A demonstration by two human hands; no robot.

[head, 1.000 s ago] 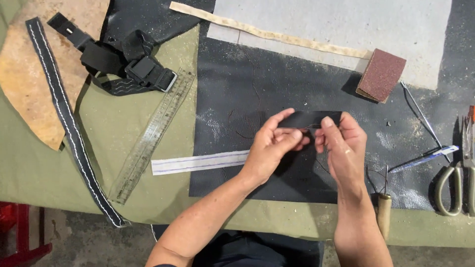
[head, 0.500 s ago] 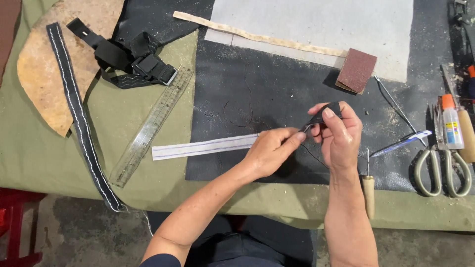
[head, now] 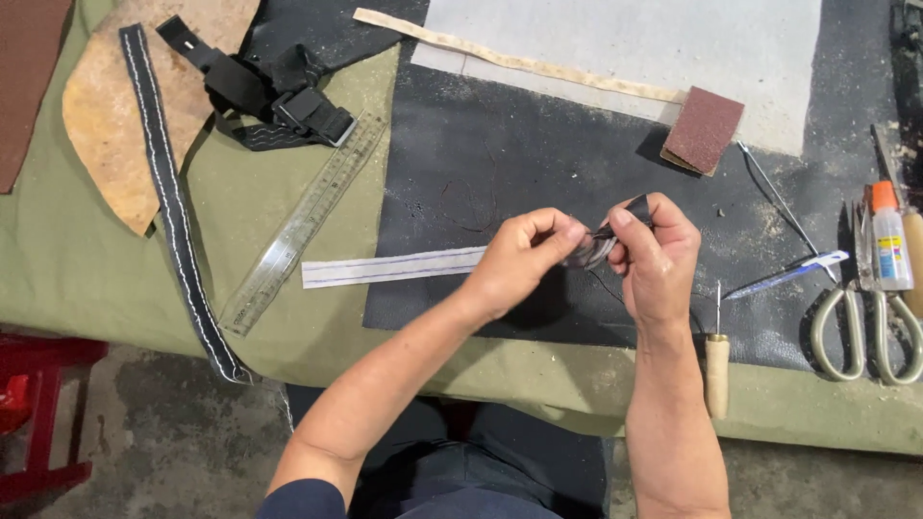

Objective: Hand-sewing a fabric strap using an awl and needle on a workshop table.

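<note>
Small dark strap piece [head: 630, 213] held between both hands above black mat [head: 461, 163]. Right hand [head: 657, 258] pinching its right end; left hand [head: 524, 255] pinching left end, possibly blurred metal ring there. Long axis runs hand to hand, tilted up toward right. Awl [head: 717, 365] just beneath right wrist.

One ruler [head: 300, 223], one scissors [head: 863, 332], one awl [head: 717, 370], one sanding block [head: 704, 130], one glue bottle [head: 890, 240].
</note>
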